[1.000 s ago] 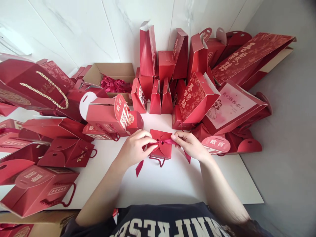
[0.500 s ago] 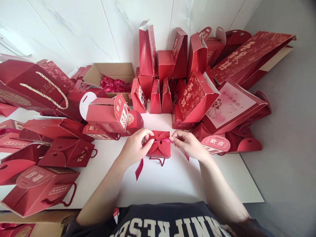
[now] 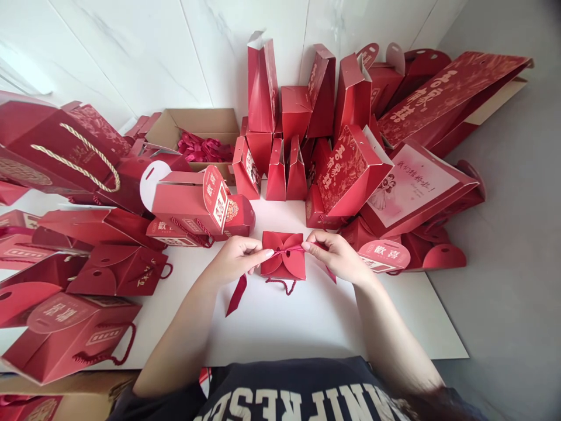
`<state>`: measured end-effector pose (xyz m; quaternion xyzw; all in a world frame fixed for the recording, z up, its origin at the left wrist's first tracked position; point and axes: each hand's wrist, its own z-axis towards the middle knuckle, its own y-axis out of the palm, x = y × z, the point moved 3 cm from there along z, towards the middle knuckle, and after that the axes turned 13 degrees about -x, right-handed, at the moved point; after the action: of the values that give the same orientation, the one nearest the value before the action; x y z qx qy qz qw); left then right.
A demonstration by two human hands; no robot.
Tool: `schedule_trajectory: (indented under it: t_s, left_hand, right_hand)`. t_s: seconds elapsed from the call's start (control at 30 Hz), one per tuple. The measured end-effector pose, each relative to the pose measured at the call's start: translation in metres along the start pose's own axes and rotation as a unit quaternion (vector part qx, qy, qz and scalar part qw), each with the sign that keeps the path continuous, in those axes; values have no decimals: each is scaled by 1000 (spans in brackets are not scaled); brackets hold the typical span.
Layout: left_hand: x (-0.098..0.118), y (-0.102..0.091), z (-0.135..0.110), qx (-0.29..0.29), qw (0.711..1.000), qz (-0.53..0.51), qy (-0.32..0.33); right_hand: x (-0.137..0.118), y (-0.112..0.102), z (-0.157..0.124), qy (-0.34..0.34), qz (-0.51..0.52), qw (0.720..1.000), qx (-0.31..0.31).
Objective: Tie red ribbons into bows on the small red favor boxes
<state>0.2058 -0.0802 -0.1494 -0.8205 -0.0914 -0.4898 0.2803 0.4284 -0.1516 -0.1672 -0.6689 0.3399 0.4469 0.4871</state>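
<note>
A small red gift box [image 3: 284, 270] with petal-shaped top flaps sits on the white table in front of me. Across its top runs a dark pink ribbon [image 3: 294, 249], crossed or knotted near the middle. My left hand [image 3: 239, 257] pinches one side of this ribbon between thumb and finger at the box's left edge, and a loose tail hangs down below the hand. On the opposite side, my right hand [image 3: 331, 252] pinches the other side, its tail dangling beneath. A twisted cord handle [image 3: 283, 285] lies at the box's near side.
Red boxes and paper bags crowd the left, back and right, including a handled bag [image 3: 56, 146] and a box with round flaps [image 3: 188, 196]. A cardboard carton [image 3: 201, 123] holds more pink ribbons. The white table [image 3: 284, 327] meets a grey wall [image 3: 517, 234] on the right.
My left hand has drawn back to the left, off the box's top, and the ribbon now stretches straighter between both hands. The left tail has shifted left too.
</note>
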Motion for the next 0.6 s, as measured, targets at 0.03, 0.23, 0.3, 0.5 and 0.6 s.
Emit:
schedule_trajectory:
  t_s: [0.03,0.23,0.3,0.5,0.6]
  left_hand:
    - [-2,-1,1,-4,1000,-13,1]
    - [-19,-3,13,-35,996,-79,-2]
    - [-21,-4,16,-30,995,-94,3]
    - [-18,-1,17,-5,994,-113,3]
    - [-15,1,16,1,993,-119,7]
  right_hand:
    - [0,0,0,-3,0,1000,-6]
    - [1,-4,-1,-15,-17,1000,11]
    - [-2,-7,-3,-37,-28,998,42]
    - [-10,-5,-8,-118,-78,989,41]
    - [-13,0,-8,-132,-107,985,28]
